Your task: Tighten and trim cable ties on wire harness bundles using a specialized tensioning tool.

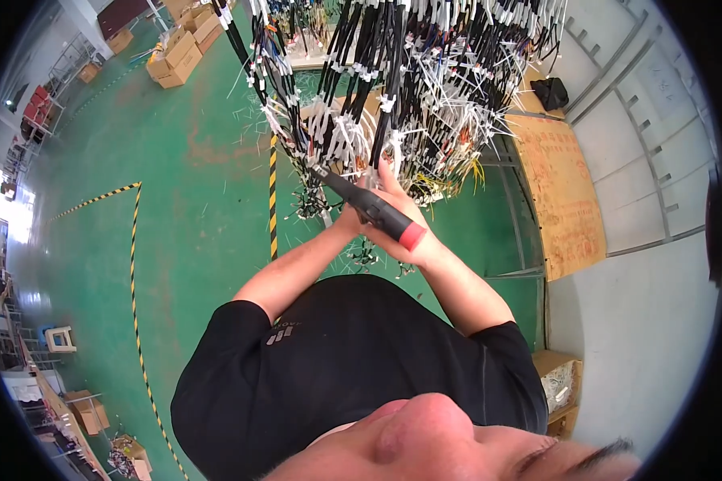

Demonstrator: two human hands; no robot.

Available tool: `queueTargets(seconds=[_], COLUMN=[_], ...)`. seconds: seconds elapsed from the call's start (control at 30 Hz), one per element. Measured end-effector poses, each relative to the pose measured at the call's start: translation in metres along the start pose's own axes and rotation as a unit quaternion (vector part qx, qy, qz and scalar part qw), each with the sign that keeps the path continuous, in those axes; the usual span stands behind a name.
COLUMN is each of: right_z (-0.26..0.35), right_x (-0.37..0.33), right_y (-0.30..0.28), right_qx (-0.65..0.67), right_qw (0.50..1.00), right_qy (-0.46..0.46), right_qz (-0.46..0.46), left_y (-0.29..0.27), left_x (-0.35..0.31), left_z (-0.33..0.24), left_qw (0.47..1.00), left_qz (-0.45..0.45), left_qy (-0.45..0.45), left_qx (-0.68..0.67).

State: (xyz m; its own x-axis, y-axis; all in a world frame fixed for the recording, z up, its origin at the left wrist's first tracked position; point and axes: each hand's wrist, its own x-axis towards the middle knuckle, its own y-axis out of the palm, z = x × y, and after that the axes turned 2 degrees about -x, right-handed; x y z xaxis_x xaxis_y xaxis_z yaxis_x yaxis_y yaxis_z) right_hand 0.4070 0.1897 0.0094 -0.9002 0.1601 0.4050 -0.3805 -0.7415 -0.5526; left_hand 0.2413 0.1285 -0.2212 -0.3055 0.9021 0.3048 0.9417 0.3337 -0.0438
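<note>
A black cable tie gun (373, 208) with a red rear end lies slantwise over my two hands. Its nose points up and left into the hanging wire harnesses. My right hand (401, 210) is closed beneath the gun, around its hidden grip, with one finger standing up beside a black cable bundle (387, 104). Close against it, my left hand (351, 220) is at the lower ends of the wires; the gun covers its fingers. White ties and connectors crowd the bundles (349, 132) just ahead of both hands.
Dense harnesses with protruding white tie tails (465, 88) hang ahead and to the right. A wooden board (560, 196) stands along the right wall. Cardboard boxes (175, 60) sit far left on the green floor (192, 208), which has yellow-black tape lines (136, 272) and scattered white scraps.
</note>
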Motion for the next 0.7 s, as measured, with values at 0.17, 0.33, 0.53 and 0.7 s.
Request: queueTargets(seconds=[0.17,0.33,0.53,0.7], right_z=[0.008,-0.032,-0.048,-0.081], right_x=[-0.039,-0.060,-0.046,-0.001], right_y=[-0.042,-0.082,-0.083,-0.082], right_qx=[0.223,0.094,0.129,0.061], right_qw=[0.968,0.972,0.971,0.997], right_qy=[0.062,0.113,0.169,0.049], right_qz=[-0.100,-0.182,-0.109,-0.019], left_y=[-0.030,-0.068,-0.107,-0.131], left_x=[-0.010,-0.032,-0.039,-0.039], left_z=[-0.116,-0.118,-0.129,-0.148], left_qw=[0.969,0.945,0.933,0.911], left_qz=[0.046,0.061,-0.030,0.024], left_qy=[-0.192,-0.157,-0.184,-0.183], left_qx=[-0.148,-0.279,-0.308,-0.368])
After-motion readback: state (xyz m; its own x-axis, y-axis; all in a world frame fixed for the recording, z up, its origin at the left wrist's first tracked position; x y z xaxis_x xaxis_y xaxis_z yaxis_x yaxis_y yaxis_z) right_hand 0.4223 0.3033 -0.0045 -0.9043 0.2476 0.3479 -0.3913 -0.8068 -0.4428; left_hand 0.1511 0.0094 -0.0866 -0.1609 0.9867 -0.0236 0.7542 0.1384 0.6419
